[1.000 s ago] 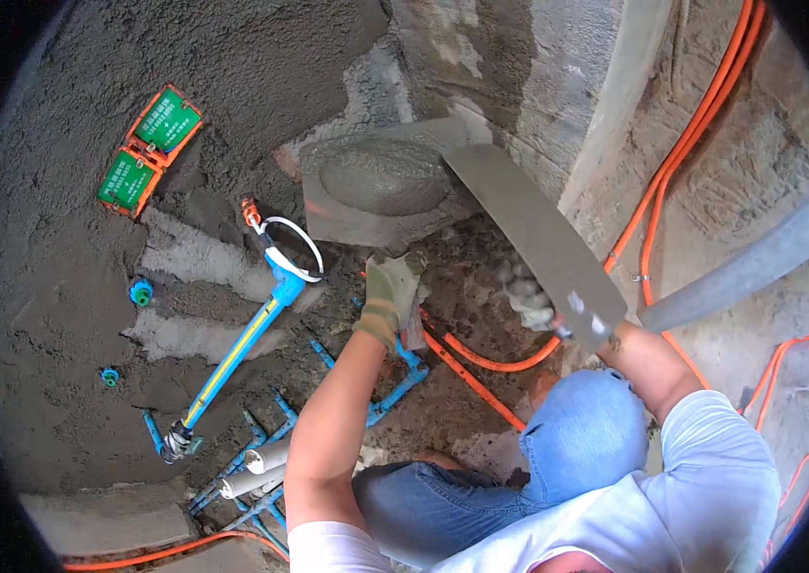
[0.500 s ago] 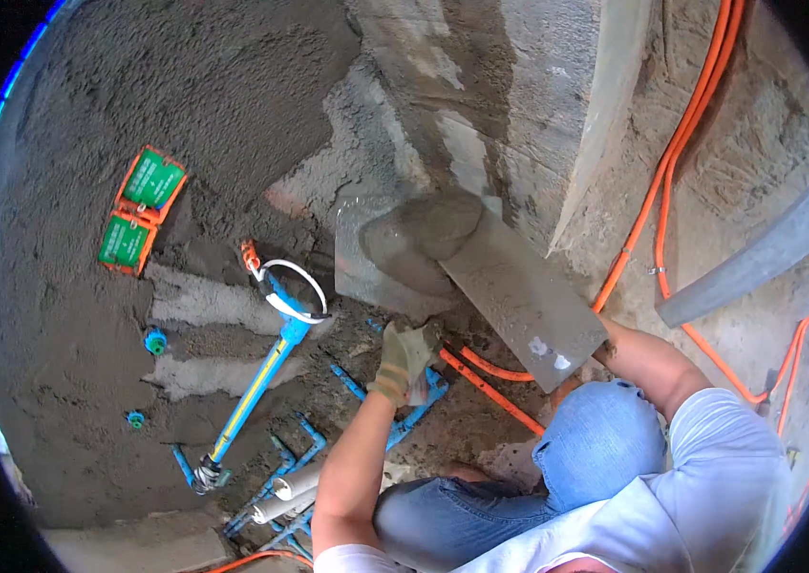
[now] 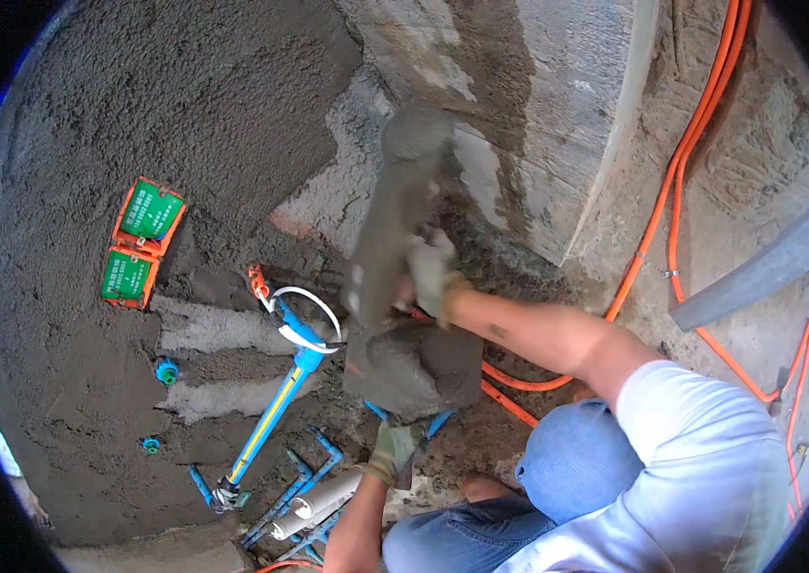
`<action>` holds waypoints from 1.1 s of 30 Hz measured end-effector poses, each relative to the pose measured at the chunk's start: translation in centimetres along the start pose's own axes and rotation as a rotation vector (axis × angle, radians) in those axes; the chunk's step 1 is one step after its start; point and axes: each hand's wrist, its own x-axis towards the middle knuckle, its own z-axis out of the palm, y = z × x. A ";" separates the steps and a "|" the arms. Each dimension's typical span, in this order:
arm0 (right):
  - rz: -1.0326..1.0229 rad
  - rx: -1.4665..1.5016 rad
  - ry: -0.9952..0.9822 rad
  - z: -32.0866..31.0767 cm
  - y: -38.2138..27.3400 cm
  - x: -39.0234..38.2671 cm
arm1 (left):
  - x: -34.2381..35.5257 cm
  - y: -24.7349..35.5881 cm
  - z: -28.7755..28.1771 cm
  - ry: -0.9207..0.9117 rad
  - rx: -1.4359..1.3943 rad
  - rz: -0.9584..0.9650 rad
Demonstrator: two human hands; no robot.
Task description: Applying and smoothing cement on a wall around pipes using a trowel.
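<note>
My left hand [image 3: 397, 447], in a grey-green work glove, is closed under a square mortar board [image 3: 462, 368]. A heap of wet grey mortar [image 3: 404, 368] sits on that board. My right hand [image 3: 435, 267], gloved too, grips a long flat plastering trowel [image 3: 373, 239] whose handle is mostly hidden by the fingers. The trowel is smeared and stands lengthwise near the wall corner, with a lump of mortar [image 3: 416, 132] at its far end. Whether the blade touches the wall cannot be made out. Beside it is a paler, rougher patch of wall [image 3: 314, 210].
Green-covered orange junction boxes [image 3: 151, 212] sit in the mortared wall [image 3: 70, 286] at left. A blue pipe with a yellow stripe [image 3: 271, 415] and a white hose loop [image 3: 328, 320] stick out. Orange conduits [image 3: 653, 224] and a grey pipe [image 3: 758, 267] run at right.
My right hand has swung the trowel off the board, left and up toward the corner, carrying mortar. My left hand and the board have dropped lower, and the view has shifted slightly.
</note>
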 end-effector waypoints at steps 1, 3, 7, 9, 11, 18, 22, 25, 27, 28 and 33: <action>0.246 -0.055 -0.027 2.3 -0.7 1.5 | -1.2 -0.1 0.1 -0.091 0.430 0.114; 0.489 -0.114 -0.062 4.1 0.2 3.6 | -3.6 -1.0 1.2 -0.078 0.310 0.008; 0.717 0.373 0.066 4.5 5.4 7.3 | -6.3 -2.8 4.2 -0.020 -0.201 -0.406; 0.755 0.631 0.195 2.5 6.1 12.0 | -0.7 2.1 1.2 -0.080 -0.168 -0.343; 0.774 0.910 0.282 2.0 5.2 15.4 | 1.6 4.7 -0.1 -0.121 -0.111 -0.273; 0.060 0.056 0.113 10.9 -4.4 0.5 | -2.3 1.1 2.2 0.115 -0.249 -0.236; 0.041 0.045 0.088 10.9 -4.3 0.6 | -1.9 2.2 1.7 0.256 0.040 -0.021; 0.068 0.043 0.066 11.7 -4.9 -0.6 | -2.8 2.0 1.0 0.127 0.139 -0.065; 0.047 0.044 0.048 11.6 -4.9 0.6 | -2.0 4.1 0.0 0.166 -0.050 -0.114; 0.002 -0.022 0.015 11.7 -4.9 2.0 | -1.5 4.8 -0.2 0.199 -0.238 -0.169; 0.008 0.106 -0.027 13.2 -5.3 1.1 | -2.7 2.0 1.2 0.197 0.119 -0.020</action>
